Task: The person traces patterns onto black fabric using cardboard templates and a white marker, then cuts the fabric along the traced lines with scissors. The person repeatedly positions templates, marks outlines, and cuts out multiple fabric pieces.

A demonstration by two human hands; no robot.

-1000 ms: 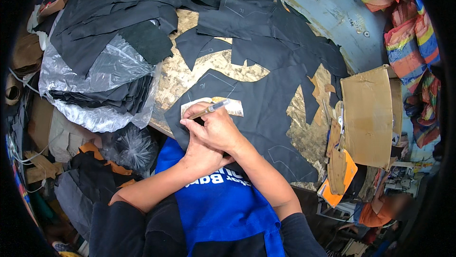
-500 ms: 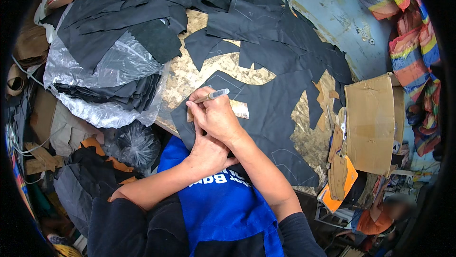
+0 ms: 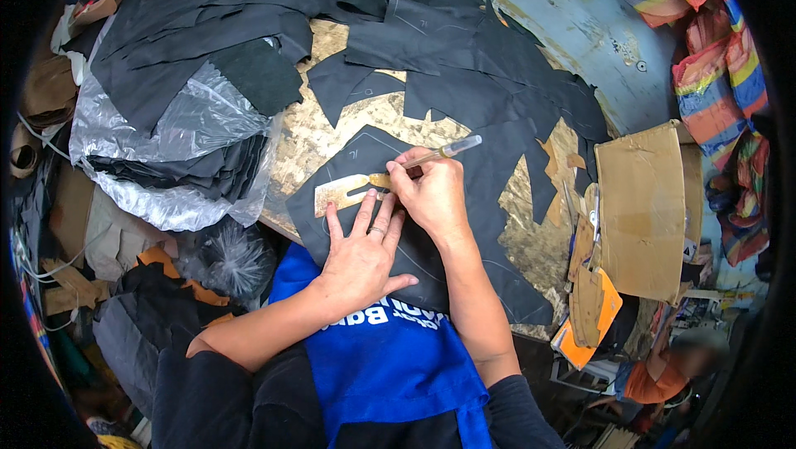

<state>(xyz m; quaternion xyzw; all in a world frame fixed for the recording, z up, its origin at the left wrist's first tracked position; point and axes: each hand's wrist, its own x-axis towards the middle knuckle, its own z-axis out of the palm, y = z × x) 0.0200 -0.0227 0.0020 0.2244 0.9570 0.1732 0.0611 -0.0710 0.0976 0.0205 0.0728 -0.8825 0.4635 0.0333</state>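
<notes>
A pale, worn forked pattern piece (image 3: 333, 197) lies on a sheet of black leather-like material (image 3: 489, 171). My left hand (image 3: 365, 258) rests flat with its fingers spread, the fingertips on the lower edge of the pattern and the sheet beside it. In my right hand (image 3: 433, 196) a slim pen (image 3: 452, 149) is gripped, its upper end pointing up to the right. The pen's tip is hidden by my fingers, near the right end of the pattern. Thin light outlines show on the sheet around the pattern.
Black pieces are heaped at the back (image 3: 199, 9). Clear plastic wrapping (image 3: 157, 192) holds a stack of dark pieces at the left. To the right stand a cardboard box (image 3: 638, 208) and brown patterns (image 3: 587, 308). Another person (image 3: 655, 378) is at the lower right.
My right hand with the pen has moved right, from the pattern's left end to its right end. My left hand, earlier partly beneath it, now lies spread out. The view has shifted slightly.
</notes>
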